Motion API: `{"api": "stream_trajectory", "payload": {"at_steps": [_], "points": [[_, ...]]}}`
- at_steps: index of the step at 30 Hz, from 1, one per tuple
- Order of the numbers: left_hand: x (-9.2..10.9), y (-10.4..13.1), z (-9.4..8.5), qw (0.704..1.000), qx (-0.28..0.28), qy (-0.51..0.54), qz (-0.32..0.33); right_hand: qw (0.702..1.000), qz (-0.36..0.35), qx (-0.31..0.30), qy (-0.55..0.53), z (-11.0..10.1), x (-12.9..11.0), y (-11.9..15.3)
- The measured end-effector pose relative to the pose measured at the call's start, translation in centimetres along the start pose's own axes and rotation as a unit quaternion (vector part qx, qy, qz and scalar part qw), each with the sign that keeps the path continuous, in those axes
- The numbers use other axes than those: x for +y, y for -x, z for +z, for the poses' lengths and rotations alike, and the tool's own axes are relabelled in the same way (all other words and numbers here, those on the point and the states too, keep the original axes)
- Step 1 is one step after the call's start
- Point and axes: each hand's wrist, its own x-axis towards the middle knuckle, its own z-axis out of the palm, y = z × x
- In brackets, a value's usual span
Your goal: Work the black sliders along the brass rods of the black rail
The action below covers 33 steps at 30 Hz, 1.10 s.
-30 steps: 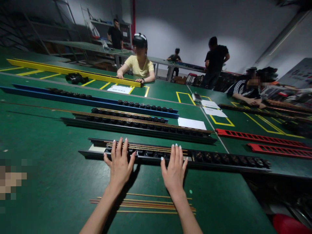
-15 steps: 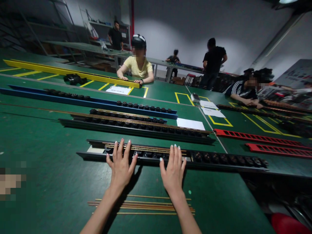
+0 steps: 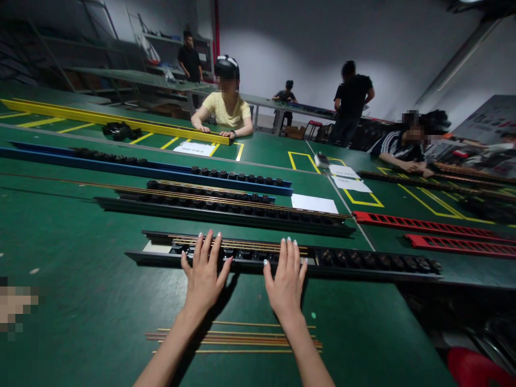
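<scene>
My left hand (image 3: 205, 274) lies with spread fingers over the left half of a black channel rail (image 3: 363, 273). My right hand (image 3: 285, 279) rests flat over the rail's middle, its fingers stretched out and the thumb apart. Inside the rail sit several black blocks (image 3: 355, 259) in a row. Thin brass-coloured rods (image 3: 245, 244) lie along the blocks, and the fingertips of both hands reach over them. A pale strip (image 3: 158, 247) shows at the rail's left end. Under my forearms, more thin rods (image 3: 242, 339) are spread loosely on the green table (image 3: 100, 301).
Beyond lie another black rail (image 3: 226, 212) with rods, a blue rail (image 3: 161, 171) and a yellow rail (image 3: 121, 121). Red slotted strips (image 3: 427, 224) lie at right. A co-worker in yellow (image 3: 227, 110) sits opposite. A blurred-out hand-like patch (image 3: 18, 306) is at the left edge.
My left hand has shifted slightly right along the rail. My right hand has hardly moved. The whole view has drifted a little.
</scene>
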Motion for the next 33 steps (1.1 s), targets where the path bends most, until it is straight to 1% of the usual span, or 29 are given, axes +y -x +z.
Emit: {"api": "stream_trajectory", "payload": {"at_steps": [5, 11, 15, 21, 33], "points": [[0.11, 0.05, -0.05, 1.0, 0.0, 0.005, -0.006, 1.0, 0.001, 0.001, 0.0, -0.05, -0.03, 0.01], [0.38, 0.19, -0.1, 1.0, -0.007, -0.004, 0.012, 1.0, 0.001, -0.001, -0.001, -0.07, -0.03, -0.01], [0.5, 0.24, -0.05, 1.0, 0.0, -0.013, 0.01, 1.0, -0.002, 0.001, -0.005, -0.06, 0.01, 0.0], [0.47, 0.34, 0.07, 0.999, -0.004, -0.02, 0.038, 1.0, 0.0, -0.001, -0.002, -0.11, -0.01, 0.0], [0.72, 0.32, -0.15, 1.0, -0.001, -0.007, 0.019, 1.0, -0.003, 0.003, -0.002, 0.07, 0.05, 0.05]]}}
